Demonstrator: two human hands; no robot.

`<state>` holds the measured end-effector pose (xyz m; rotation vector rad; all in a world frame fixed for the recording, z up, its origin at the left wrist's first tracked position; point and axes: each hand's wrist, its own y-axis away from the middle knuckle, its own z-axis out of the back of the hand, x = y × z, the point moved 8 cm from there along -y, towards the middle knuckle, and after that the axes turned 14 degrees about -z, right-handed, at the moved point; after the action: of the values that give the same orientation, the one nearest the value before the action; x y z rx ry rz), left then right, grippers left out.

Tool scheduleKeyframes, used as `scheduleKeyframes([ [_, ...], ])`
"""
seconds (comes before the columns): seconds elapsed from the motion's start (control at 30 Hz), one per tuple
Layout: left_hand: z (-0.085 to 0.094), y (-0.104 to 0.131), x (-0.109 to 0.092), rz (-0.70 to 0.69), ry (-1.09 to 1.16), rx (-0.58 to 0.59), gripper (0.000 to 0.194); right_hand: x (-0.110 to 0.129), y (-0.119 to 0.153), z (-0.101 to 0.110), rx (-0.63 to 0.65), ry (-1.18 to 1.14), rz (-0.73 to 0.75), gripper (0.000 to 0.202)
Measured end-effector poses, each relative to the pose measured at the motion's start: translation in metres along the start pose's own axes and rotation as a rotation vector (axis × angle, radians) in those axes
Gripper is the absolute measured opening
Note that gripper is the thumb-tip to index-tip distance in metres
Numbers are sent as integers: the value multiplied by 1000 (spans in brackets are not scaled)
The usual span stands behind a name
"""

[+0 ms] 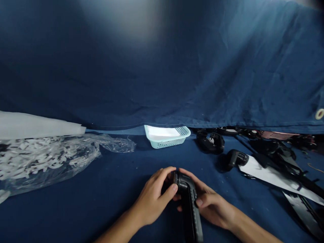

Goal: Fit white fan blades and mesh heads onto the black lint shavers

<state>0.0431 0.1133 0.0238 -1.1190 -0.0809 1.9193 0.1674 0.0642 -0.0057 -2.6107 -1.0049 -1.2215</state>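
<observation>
Near the bottom centre I hold a black L-shaped handheld device (190, 206), its long handle pointing down toward me. My left hand (157, 195) is closed around its ridged round head, with thumb and fingers on either side of the ring. On the other side, my right hand (212, 202) grips the neck and upper handle, the thumb resting on the handle's side. The face of the head is hidden behind my left fingers. A similar black angled part (235, 158) lies to the right, past my right hand.
A light blue plastic basket (168, 143) with white lining stands ahead. Leftward lies a clear plastic bag (83, 160) of small white parts, below white sheeting (37, 125). Black housings (210, 141) and a white strip (273, 177) occupy the right. A dark blue curtain (162, 67) hangs in front.
</observation>
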Motion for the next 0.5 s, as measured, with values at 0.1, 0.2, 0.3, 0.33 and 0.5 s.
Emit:
scheduleKeyframes([
  [0.1, -1, 0, 6, 48, 62, -25, 39, 1, -1, 2, 15, -35, -2, 75],
  [0.2, -1, -1, 5, 39, 119, -44, 39, 2, -1, 2, 25, -47, 4, 76],
  [0.3, 1, -1, 2, 25, 138, -54, 39, 3, 0, 0, 34, -38, 8, 78],
  [0.33, 1, -1, 1, 26, 139, -55, 39, 3, 0, -1, 36, -32, 6, 79],
  [0.5, 0, -1, 2, 36, 135, -52, 38, 1, 0, -1, 31, -13, 0, 82],
])
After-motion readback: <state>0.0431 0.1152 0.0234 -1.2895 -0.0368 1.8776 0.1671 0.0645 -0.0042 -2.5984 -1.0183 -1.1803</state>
